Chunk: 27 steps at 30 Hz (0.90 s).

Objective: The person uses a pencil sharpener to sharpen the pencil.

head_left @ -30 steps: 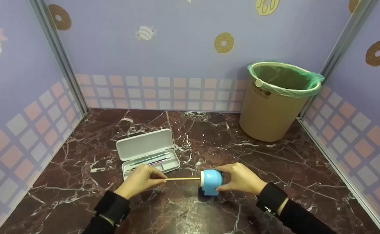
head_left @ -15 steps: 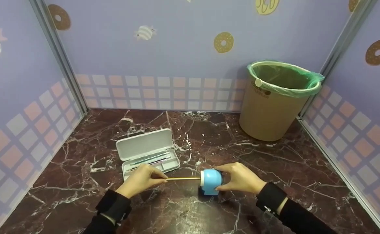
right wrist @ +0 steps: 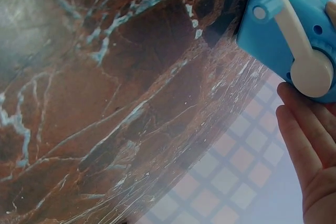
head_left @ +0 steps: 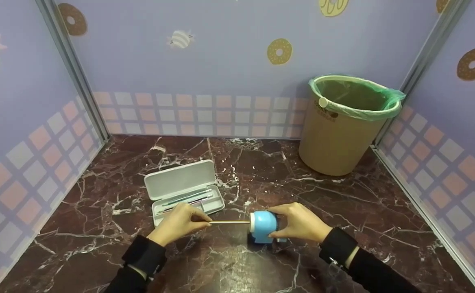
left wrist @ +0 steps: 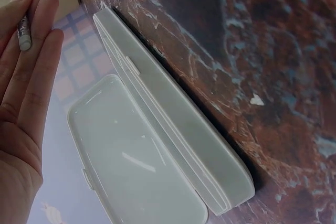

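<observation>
L hand (head_left: pixel 180 224) is pinching pencil (head_left: pixel 230 222), R hand (head_left: pixel 301 221) gripping sharpener (head_left: pixel 263 228); crank knob (head_left: pixel 282 240) is now showing low, so sharpening's prob. ongoing.

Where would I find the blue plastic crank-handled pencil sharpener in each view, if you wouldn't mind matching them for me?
Head: the sharpener is below centre, slightly right.
Left wrist: not in it.
Right wrist: upper right corner, its off-white crank showing.
Shared landmark: the dark red, white-veined marbled tabletop.
</observation>
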Motion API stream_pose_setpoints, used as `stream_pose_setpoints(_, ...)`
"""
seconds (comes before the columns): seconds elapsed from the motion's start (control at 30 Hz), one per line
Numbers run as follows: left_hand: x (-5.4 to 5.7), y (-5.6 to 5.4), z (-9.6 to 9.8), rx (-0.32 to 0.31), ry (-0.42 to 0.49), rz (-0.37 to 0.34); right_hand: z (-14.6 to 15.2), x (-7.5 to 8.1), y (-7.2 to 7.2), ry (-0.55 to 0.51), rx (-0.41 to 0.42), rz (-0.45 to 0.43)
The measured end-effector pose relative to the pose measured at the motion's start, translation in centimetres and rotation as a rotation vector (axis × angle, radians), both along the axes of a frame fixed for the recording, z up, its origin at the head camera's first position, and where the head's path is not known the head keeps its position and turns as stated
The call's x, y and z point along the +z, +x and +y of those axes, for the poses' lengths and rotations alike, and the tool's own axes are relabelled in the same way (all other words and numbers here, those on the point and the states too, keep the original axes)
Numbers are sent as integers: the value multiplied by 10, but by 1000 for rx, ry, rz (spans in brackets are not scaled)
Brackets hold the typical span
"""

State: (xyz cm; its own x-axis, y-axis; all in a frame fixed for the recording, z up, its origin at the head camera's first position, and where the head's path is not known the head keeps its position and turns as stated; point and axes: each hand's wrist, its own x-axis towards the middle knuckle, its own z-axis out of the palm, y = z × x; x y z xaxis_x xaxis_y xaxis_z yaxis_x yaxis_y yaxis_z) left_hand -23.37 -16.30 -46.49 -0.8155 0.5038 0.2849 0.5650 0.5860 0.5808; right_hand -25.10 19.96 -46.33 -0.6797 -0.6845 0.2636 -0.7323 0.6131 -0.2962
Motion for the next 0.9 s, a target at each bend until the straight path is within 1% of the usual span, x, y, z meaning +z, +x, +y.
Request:
stream_pose_setpoints(0.13,-1,0,2,-6,5,-14,-1,-1,1,0,-2,-7)
stream_pose_setpoints(0.37,0,0,4,11,6,-28,-2,1,0,-12,1,-7)
stream_pose_setpoints(0.57,2,2,6,-3,5,-25,-2,4,0,-1,-1,-19)
stream_pose_setpoints(0.63,2,2,7,-13,10,-25,-3,5,0,10,-5,-25)
stream_pose_setpoints(0.9,0,3,8,-17,26,-3,-6,7,1,40,-23,-36)
